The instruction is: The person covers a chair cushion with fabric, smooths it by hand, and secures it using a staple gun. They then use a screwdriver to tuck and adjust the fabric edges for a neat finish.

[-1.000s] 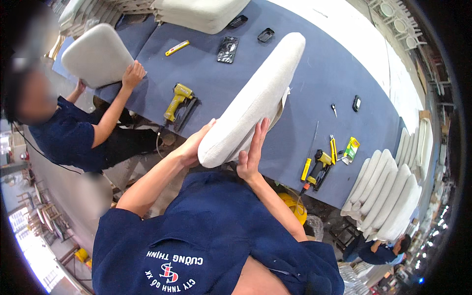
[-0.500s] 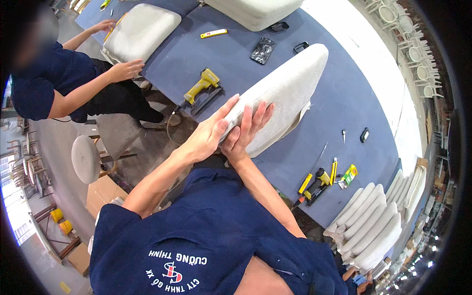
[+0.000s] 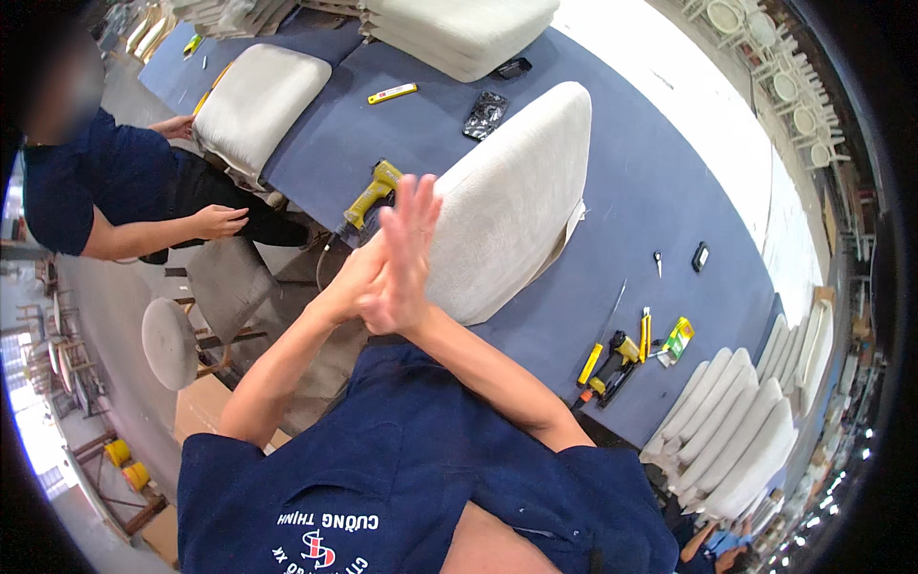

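Observation:
A pale grey upholstered seat cushion (image 3: pixel 521 196) stands tilted on the blue-covered table (image 3: pixel 660 206), a loose flap of cloth showing along its lower right edge. My right hand (image 3: pixel 406 249) is open beside its near left end, fingers stretched upward and slightly blurred. Behind it is my left hand (image 3: pixel 356 282), close to the same end of the cushion; its fingers are mostly hidden, so I cannot see whether they grip the cushion. Just beyond my hands lies a yellow staple gun (image 3: pixel 367 199), partly covered by them.
Another yellow-and-black staple gun (image 3: pixel 622 354), a yellow cutter (image 3: pixel 645 333) and a green-yellow packet (image 3: pixel 678 340) lie at right. Stacked cushions (image 3: pixel 727 421) stand beyond. A black tray (image 3: pixel 486 115) lies farther back. At left, a co-worker (image 3: pixel 124 187) stands by another cushion (image 3: pixel 260 105).
My right hand has come off the cushion's face, moving left with fingers straightened. My left hand has shifted left. The cushion has turned, showing more of its broad face. The co-worker's near hand has lowered.

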Available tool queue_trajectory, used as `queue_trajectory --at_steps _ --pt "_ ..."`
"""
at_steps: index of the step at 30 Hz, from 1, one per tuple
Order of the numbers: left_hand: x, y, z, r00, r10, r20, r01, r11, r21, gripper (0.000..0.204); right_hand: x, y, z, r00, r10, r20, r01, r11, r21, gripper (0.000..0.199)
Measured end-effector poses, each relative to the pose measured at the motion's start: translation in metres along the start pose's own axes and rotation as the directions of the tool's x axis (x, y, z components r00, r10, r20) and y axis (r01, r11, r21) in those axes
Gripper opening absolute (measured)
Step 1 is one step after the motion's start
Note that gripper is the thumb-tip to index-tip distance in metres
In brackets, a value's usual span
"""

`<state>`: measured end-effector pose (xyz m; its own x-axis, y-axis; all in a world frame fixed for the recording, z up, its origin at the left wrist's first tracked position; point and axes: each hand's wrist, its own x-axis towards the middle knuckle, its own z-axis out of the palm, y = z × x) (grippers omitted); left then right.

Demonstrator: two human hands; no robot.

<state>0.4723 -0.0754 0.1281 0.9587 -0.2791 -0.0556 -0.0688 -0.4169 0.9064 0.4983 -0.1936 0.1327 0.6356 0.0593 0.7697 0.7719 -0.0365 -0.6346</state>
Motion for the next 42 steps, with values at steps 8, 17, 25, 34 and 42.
queue_trajectory --at_steps 8,17,25,34,42 --pt "-0.005 0.021 -0.010 0.954 -0.240 0.177 0.293 0.866 -0.405 0.079 -0.047 0.036 0.006 0.993 0.079 0.084 -0.054 0.963 -0.264 0.082" --pt "0.002 0.028 -0.009 0.948 -0.270 0.170 0.309 0.908 -0.283 0.093 -0.231 0.104 -0.071 0.978 0.205 0.027 -0.163 0.845 -0.509 0.095" --pt "-0.011 0.067 0.037 0.935 0.033 0.352 -0.035 0.999 -0.003 0.119 -0.302 0.083 -0.122 0.793 0.605 -0.074 -0.573 0.698 -0.430 0.119" --pt "-0.002 0.079 0.083 0.878 0.270 0.396 -0.318 0.946 0.060 0.132 -0.272 0.075 -0.213 0.538 0.836 -0.106 -0.774 0.439 -0.456 0.053" --pt "-0.001 0.084 0.083 0.876 0.370 0.308 -0.405 0.913 0.056 0.126 -0.016 0.023 -0.262 0.775 0.380 -0.505 -0.533 0.822 -0.200 0.040"
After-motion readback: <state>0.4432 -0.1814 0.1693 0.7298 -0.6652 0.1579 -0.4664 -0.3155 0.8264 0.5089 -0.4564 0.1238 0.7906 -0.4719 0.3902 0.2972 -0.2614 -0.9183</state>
